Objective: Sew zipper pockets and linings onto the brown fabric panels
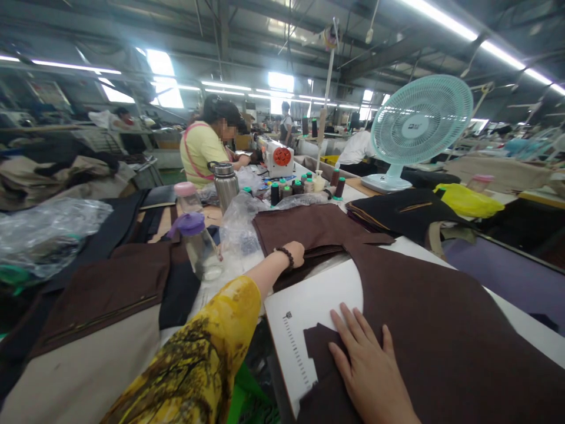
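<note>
My left hand (295,254), with a dark beaded bracelet at the wrist, reaches forward to the near edge of a stack of brown fabric pieces (304,227). Its fingers are curled closed at that edge, and the fingertips are hidden. My right hand (371,359) lies flat with fingers spread on a large brown cut fabric piece (432,318) nearer to me. That piece drapes over a white board (318,294) with a printed scale along its left side. Part of the board shows between the two hands.
A purple-lidded bottle (196,244), a steel flask (226,185) and several thread spools (298,187) stand beyond. A teal fan (419,123) is at right, near dark folded garments (397,215). Brown-and-beige garments (106,294) lie left. A co-worker (205,144) sits by a sewing machine (277,158).
</note>
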Available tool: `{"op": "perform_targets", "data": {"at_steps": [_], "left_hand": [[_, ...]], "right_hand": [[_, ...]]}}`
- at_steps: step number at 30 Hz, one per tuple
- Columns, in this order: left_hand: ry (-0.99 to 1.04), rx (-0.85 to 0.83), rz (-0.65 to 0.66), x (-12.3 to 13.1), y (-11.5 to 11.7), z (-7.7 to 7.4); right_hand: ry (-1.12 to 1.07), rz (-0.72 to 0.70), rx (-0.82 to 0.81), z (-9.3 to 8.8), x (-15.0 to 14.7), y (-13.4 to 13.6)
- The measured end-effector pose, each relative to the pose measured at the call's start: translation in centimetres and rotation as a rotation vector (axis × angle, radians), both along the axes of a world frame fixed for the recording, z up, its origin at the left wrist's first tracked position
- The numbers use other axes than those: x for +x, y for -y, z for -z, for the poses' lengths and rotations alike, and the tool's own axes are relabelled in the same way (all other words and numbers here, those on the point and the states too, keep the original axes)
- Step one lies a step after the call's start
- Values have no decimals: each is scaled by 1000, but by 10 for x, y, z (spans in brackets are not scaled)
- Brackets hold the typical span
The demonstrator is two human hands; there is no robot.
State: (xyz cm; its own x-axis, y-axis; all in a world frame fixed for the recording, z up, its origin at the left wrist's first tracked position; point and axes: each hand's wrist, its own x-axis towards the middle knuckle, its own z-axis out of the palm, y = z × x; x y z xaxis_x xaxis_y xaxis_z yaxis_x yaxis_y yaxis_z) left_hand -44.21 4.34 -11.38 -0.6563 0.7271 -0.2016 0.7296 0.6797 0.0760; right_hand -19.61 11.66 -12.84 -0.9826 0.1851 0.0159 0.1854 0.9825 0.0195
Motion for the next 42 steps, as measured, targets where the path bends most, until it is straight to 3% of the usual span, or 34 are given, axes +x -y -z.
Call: {"op": "perform_targets", "data": {"at_steps": [5,11,15,18,25,31,36,42], "left_hand": [[-33,-21,45,-19,14,-2],[-268,66,153,4,13,-1],[-417,135,324,16,10,-4],[-449,111,439,12,8,-3],[-511,102,533,6,9,5],[-493,107,614,9,15,1],[-430,33,573,10,15,-3],[-327,-98,291,7,4,-4]], "right_hand": [[4,4,-1,-1,0,0],[10,2,-3,-1,1,1],[-4,2,-4,-1,1,0],[-10,5,-2,0,0,1],[31,10,8,-3,1,1],[34,12,9,-2,1,0],[34,16,-1,-3,-1,1],[10,3,-1,-3,1,0]]}}
